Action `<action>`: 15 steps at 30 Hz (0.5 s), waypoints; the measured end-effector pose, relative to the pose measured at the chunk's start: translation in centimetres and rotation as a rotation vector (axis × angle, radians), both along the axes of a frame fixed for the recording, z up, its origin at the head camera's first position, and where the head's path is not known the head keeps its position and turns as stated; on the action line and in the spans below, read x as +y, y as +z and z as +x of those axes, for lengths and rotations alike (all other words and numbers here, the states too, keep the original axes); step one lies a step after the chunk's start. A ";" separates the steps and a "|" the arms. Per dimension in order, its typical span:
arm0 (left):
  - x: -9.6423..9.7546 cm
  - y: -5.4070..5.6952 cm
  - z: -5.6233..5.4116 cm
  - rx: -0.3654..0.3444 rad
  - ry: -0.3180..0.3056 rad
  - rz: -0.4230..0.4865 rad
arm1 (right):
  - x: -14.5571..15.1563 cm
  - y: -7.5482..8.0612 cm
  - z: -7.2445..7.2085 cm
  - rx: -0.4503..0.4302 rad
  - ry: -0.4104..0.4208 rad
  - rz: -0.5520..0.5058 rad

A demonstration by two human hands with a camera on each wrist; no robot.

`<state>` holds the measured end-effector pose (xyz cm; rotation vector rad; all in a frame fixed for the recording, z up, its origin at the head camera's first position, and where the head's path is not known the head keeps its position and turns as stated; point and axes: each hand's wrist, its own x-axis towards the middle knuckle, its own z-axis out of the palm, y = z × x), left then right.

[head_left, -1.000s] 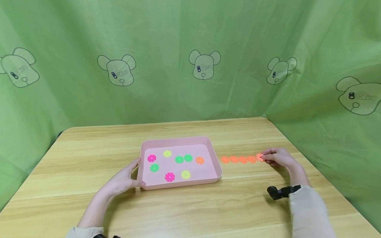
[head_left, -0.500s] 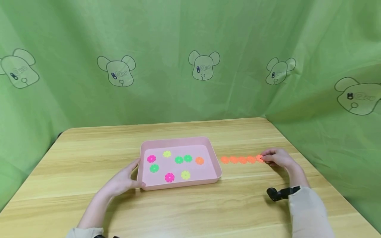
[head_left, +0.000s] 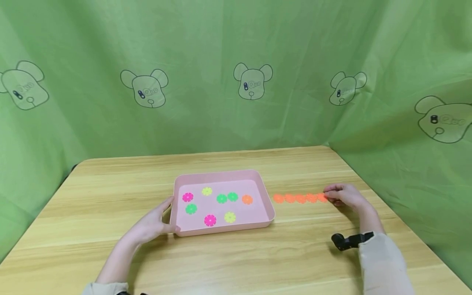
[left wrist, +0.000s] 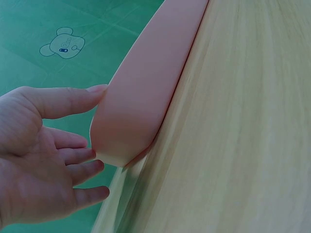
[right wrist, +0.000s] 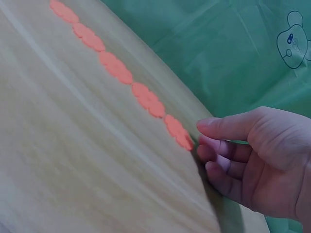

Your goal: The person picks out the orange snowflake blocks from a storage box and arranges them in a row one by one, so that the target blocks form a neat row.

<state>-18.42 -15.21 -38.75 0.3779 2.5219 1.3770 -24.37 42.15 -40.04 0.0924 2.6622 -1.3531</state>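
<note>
My left hand [head_left: 149, 224] spreads along the left side of a pink tray [head_left: 217, 178]. In the left wrist view the thumb tip touches the tray's wall [left wrist: 133, 92], and the other fingers reach toward its corner, loosely extended. At the right, my right hand [head_left: 344, 196] stays by the last orange flower-shaped disc [head_left: 322, 197] of a row. That disc lies on the table, its edge close to the thumb and fingertips, which have nothing between them in the right wrist view. Its neighbour, another orange disc [right wrist: 148, 100], sits edge to edge with it.
Inside the tray lie a lone orange disc [head_left: 247, 199], pink discs [head_left: 210, 220], green discs [head_left: 191, 209] and yellow discs [head_left: 230, 217]. The wooden table [head_left: 236, 262] meets a green curtain [head_left: 206, 123] behind and to the right.
The last orange disc has come down flat in line with the row. My right fingers have let go of it and stay beside it. My left hand has not moved.
</note>
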 end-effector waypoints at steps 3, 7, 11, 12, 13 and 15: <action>0.0 0.0 0.0 -0.005 0.002 0.003 | -0.1 0.5 -0.1 0.001 0.014 -0.050; 0.0 0.0 0.0 -0.004 0.003 0.001 | -0.9 1.5 -0.4 0.008 0.019 -0.038; 0.0 0.1 0.0 0.000 0.003 0.001 | -2.3 2.7 -0.8 0.035 0.040 -0.005; 0.0 0.1 0.0 0.001 0.003 0.002 | -2.7 3.0 -0.9 0.041 0.049 -0.006; 0.0 0.1 0.0 0.001 0.002 0.001 | -3.1 3.3 -1.0 0.048 0.058 -0.009; 0.0 0.0 0.0 0.002 0.002 -0.002 | -3.8 3.8 -1.2 0.061 0.077 -0.006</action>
